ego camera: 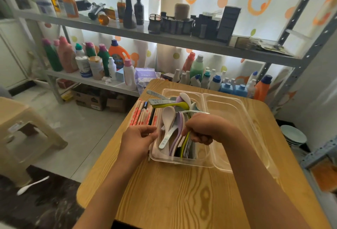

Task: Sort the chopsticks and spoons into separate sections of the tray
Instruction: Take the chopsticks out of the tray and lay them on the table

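Note:
A clear plastic tray (237,112) with two sections sits on a wooden table. Its left section holds several spoons (168,117) in white, purple and green, piled and partly overhanging the far rim. Its right section holds nothing. Wrapped chopsticks (143,114) lie in a row on the table just left of the tray. My left hand (138,137) rests at the tray's near left corner, fingers curled at the near ends of the chopsticks. My right hand (206,128) hovers over the left section, shut on a yellow-green spoon handle (185,145).
The table (173,192) has bare wood in front of the tray. A metal shelf rack (127,32) full of bottles stands behind. A beige plastic stool (27,134) is at left, and a white spoon (32,185) lies on the dark floor mat. Stacked plates (293,135) sit at right.

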The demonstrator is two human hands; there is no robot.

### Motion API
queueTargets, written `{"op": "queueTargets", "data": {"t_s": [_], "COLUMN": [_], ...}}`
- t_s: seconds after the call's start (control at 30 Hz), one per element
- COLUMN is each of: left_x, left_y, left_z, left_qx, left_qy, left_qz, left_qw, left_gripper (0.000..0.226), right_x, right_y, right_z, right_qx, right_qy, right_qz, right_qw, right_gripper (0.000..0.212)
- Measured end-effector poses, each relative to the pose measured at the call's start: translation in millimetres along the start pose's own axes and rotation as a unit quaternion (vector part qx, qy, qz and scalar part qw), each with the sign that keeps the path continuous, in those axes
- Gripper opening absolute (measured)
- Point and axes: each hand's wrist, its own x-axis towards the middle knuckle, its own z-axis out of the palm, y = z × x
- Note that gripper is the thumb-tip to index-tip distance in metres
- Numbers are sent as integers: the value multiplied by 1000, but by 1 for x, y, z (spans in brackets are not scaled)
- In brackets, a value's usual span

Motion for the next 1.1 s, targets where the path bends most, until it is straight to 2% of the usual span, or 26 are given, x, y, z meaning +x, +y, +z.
{"op": "queueTargets", "data": {"t_s": [0.13,0.23,0.37,0.43,0.57,0.63,0.87,0.97,1.1], "left_x": [0,-1,-1,0,0,0,-3,-3,-1], "left_y": [1,2,6,8,11,12,13,14,13], "left_z": [0,-1,-2,-3,-3,-2,0,0,1], "left_qx": [-5,-9,-15,-18,2,13,19,23,38], "left_qy": [-3,-11,-21,-27,-30,-27,-17,-14,-14], "left_qz": [-11,-13,-13,-15,-6,-3,-13,-15,-25], "left_qw": [1000,1000,1000,999,1000,1000,1000,1000,999], "left_gripper": [22,20,14,11,16,18,16,15,11], "right_x": [1,5,16,18,19,19,12,7,-9], "right_y": [-1,-14,-21,-18,-11,-10,-5,-1,7], "right_z": [3,17,40,42,30,25,25,26,23], "right_qx": [46,60,-76,-85,-101,-115,-121,-113,-5], "right_qy": [10,-19,-27,-30,4,9,19,20,15], "right_qz": [-79,-123,-94,-80,-42,-31,-40,-71,-134], "right_qw": [996,990,992,993,994,993,992,991,991], "right_gripper": [22,29,35,37,22,22,21,30,27]}}
